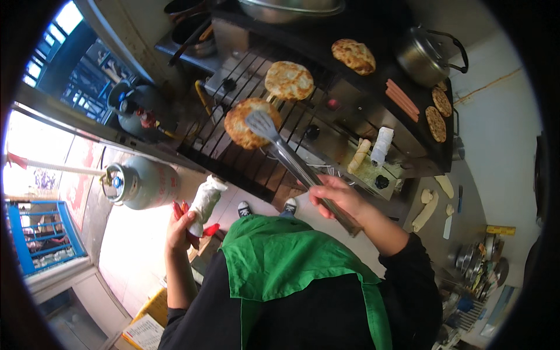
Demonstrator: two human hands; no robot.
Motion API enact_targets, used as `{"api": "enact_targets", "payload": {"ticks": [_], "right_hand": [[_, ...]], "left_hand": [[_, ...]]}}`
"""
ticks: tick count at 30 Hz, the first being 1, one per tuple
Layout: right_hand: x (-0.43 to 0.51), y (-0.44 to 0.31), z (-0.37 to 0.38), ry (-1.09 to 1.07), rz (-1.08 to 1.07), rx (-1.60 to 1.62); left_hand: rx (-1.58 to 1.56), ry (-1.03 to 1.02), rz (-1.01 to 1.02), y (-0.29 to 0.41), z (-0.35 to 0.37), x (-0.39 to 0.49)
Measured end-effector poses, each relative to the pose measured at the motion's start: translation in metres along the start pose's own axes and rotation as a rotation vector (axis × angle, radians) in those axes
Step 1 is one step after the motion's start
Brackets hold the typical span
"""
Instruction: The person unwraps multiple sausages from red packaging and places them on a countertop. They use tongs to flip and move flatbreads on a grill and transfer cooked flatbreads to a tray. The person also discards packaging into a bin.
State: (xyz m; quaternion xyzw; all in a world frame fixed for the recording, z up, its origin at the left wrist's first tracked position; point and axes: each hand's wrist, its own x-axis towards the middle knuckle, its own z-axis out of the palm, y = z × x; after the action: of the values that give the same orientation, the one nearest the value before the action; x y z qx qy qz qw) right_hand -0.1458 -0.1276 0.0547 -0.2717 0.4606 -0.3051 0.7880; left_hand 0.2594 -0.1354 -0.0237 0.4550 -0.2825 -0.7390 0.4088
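Observation:
My right hand grips long metal tongs. Their slotted head overlaps a browned flatbread on a black wire rack; whether they pinch it, I cannot tell. Just beyond lies a second, paler flatbread, with a thin strip showing between the two. My left hand is closed around a white-wrapped roll, held away from the rack. Red pieces of something unclear stick out by the same hand.
A black griddle bears a flatbread, pink sausage strips, and a kettle. Two rolls rest on the stove's front ledge. Dough and a knife lie on the right counter. A gas cylinder stands left.

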Motion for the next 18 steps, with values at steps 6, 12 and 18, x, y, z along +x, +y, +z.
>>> {"api": "enact_targets", "payload": {"ticks": [6, 12, 18], "right_hand": [[-0.095, -0.046, -0.037, 0.103, -0.046, -0.096], [-0.14, -0.111, -0.07, 0.533, -0.274, -0.072], [-0.138, -0.19, -0.138, 0.38, -0.081, -0.225]], "left_hand": [[-0.07, 0.063, 0.04, 0.008, 0.044, 0.038], [-0.111, 0.093, 0.073, 0.023, 0.112, 0.14], [-0.259, -0.085, 0.055, 0.035, 0.182, 0.22]]}}
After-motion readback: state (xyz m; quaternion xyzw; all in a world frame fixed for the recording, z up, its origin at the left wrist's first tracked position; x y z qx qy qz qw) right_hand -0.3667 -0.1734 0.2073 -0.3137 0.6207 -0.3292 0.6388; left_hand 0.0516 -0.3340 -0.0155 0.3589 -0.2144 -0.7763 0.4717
